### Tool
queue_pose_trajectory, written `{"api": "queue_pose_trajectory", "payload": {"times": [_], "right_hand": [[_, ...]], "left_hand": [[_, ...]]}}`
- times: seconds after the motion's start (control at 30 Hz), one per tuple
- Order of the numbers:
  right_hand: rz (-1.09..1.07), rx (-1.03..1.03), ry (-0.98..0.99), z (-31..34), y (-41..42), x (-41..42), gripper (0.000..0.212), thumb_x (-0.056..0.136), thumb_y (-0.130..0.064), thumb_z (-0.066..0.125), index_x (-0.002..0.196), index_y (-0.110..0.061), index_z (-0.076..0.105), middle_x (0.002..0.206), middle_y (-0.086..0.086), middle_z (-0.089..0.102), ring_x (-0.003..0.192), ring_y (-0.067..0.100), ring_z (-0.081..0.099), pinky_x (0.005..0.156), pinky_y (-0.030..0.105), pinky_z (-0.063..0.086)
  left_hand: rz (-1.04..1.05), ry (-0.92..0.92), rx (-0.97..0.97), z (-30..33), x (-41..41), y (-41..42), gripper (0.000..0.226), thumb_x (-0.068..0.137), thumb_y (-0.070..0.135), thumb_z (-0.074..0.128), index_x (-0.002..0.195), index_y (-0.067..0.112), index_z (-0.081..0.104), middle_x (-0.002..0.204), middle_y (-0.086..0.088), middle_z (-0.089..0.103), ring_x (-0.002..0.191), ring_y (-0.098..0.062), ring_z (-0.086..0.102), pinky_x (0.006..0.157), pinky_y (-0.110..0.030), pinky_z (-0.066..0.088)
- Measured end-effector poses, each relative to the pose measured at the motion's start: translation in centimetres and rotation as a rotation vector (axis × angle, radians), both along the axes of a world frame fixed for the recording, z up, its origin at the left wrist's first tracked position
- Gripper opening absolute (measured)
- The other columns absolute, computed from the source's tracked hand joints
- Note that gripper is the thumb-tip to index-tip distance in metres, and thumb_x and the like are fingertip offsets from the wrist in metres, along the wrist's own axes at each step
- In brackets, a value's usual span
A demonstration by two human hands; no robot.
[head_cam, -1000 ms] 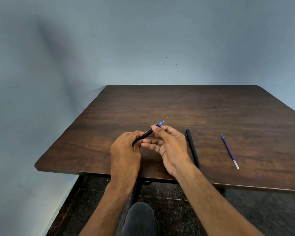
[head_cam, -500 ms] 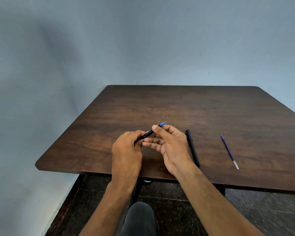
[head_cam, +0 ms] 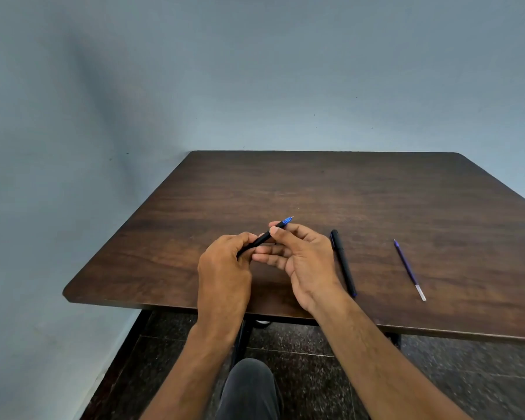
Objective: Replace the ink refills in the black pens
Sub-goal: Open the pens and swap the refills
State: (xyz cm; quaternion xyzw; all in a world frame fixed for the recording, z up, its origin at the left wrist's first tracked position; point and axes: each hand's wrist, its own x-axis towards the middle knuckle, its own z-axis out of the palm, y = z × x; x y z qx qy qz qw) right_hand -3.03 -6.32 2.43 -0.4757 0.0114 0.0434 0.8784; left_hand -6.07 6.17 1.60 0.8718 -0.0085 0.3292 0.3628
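Dark speckled floor and a knee in dark trousers are seen nearest, below the near edge of the brown wooden table, which is taken as the landmark.

Just above the table's near edge, left of centre, the left hand is curled round the rear of a black pen; the barrel is clamped inside the fist. The right hand is met just beside it: thumb and forefinger are pinched on the pen's front section, behind the blue tip, with the other fingers loosely extended underneath. The pen is held off the tabletop, its long axis slanted from the left fist away and to the right, tip pointing toward the table's far side.

The front section is judged to be the part twisted or pulled next, so the deciding relation is that it lies on the right hand's side, along the pen's axis, while the barrel is anchored by the left.

On the tabletop, right of the hands, a second black pen is laid lengthwise, near-to-far, just beside the right wrist. Further right, well apart, a loose blue refill is laid at a similar angle, its pale end toward the near edge; the right hand is nearer to it.

Beyond the table's far edge, a plain blue-grey wall is seen.
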Motion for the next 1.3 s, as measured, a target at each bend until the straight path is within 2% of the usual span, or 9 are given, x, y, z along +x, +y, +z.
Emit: {"api": "queue_pose_trajectory", "payload": {"times": [0.17,0.43,0.63,0.8,0.9,0.97,1.1,1.23,1.3], "right_hand": [[0.005,-0.019,-0.012,0.0,0.1,0.1,0.004,0.092,-0.001,0.069,0.092,0.003,0.071,0.079,0.023,0.075,0.063,0.029,0.075,0.065,0.040,0.065],[-0.049,-0.082,-0.048,-0.7,0.1,0.5,0.009,0.093,-0.001,0.069,0.099,-0.001,0.075,0.074,0.014,0.069,0.069,0.025,0.069,0.062,0.036,0.063],[-0.087,-0.119,-0.043,-0.8,0.3,0.8,0.004,0.087,0.001,0.074,0.085,0.000,0.077,0.066,0.010,0.073,0.057,0.020,0.068,0.068,0.030,0.061],[-0.089,-0.124,-0.015,-0.4,0.3,0.9,0.005,0.082,-0.003,0.080,0.081,0.001,0.078,0.068,0.014,0.074,0.056,0.021,0.068,0.065,0.028,0.060],[-0.073,-0.184,-0.029,-0.2,0.1,1.1,0.007,0.081,-0.007,0.082,0.083,0.000,0.079,0.070,0.014,0.074,0.059,0.023,0.069,0.067,0.031,0.060],[-0.050,-0.289,-0.087,0.1,-0.4,1.4,0.010,0.080,-0.011,0.084,0.086,-0.003,0.080,0.068,0.008,0.074,0.061,0.020,0.067,0.065,0.031,0.058],[-0.087,-0.735,-0.239,1.1,-1.6,2.7,0.010,0.077,-0.012,0.087,0.084,-0.017,0.080,0.060,-0.010,0.070,0.047,-0.001,0.057,0.049,0.013,0.045],[-0.195,-1.077,-0.283,1.4,-2.0,4.5,0.006,0.081,-0.015,0.084,0.082,-0.019,0.080,0.072,-0.010,0.071,0.066,-0.001,0.066,0.062,0.012,0.050],[-0.172,-1.252,-0.265,1.4,-1.6,5.2,0.015,0.085,-0.020,0.081,0.072,-0.023,0.075,0.071,-0.007,0.069,0.067,0.002,0.064,0.063,0.017,0.051]], "left_hand": [[0.017,0.005,-0.011,0.1,0.0,-0.1,0.027,0.083,0.000,0.072,0.104,0.016,0.076,0.093,0.005,0.073,0.084,-0.004,0.064,0.078,-0.003,0.043],[-0.015,0.029,-0.017,0.1,0.0,0.0,0.024,0.083,-0.001,0.073,0.101,0.016,0.078,0.089,0.006,0.071,0.079,0.000,0.061,0.074,-0.003,0.041],[0.027,0.028,-0.022,-0.1,0.0,-0.1,0.025,0.081,-0.002,0.075,0.098,0.016,0.079,0.087,0.007,0.071,0.078,0.001,0.061,0.074,-0.003,0.043],[0.046,0.008,-0.071,-0.1,0.0,-0.2,0.026,0.085,-0.003,0.071,0.100,0.016,0.078,0.087,0.011,0.070,0.078,0.014,0.060,0.075,-0.003,0.045],[0.025,-0.002,-0.086,0.1,0.0,0.0,0.028,0.082,-0.004,0.074,0.100,0.017,0.078,0.085,0.016,0.066,0.081,0.014,0.060,0.075,0.000,0.042],[0.022,0.010,-0.060,0.3,0.0,0.6,0.028,0.080,-0.001,0.076,0.101,0.018,0.078,0.085,0.019,0.064,0.080,0.013,0.060,0.075,0.001,0.040],[0.066,0.067,-0.021,0.5,0.2,1.9,0.027,0.081,0.008,0.078,0.104,0.021,0.077,0.087,0.020,0.063,0.079,0.014,0.056,0.074,0.003,0.039],[0.110,0.110,-0.031,0.3,0.5,2.4,0.026,0.082,0.010,0.077,0.106,0.020,0.076,0.089,0.019,0.063,0.078,0.005,0.058,0.072,0.006,0.036],[0.112,0.110,-0.043,0.1,0.5,2.4,0.025,0.082,0.009,0.078,0.105,0.019,0.077,0.089,0.019,0.064,0.083,0.001,0.061,0.073,0.003,0.038]]}}
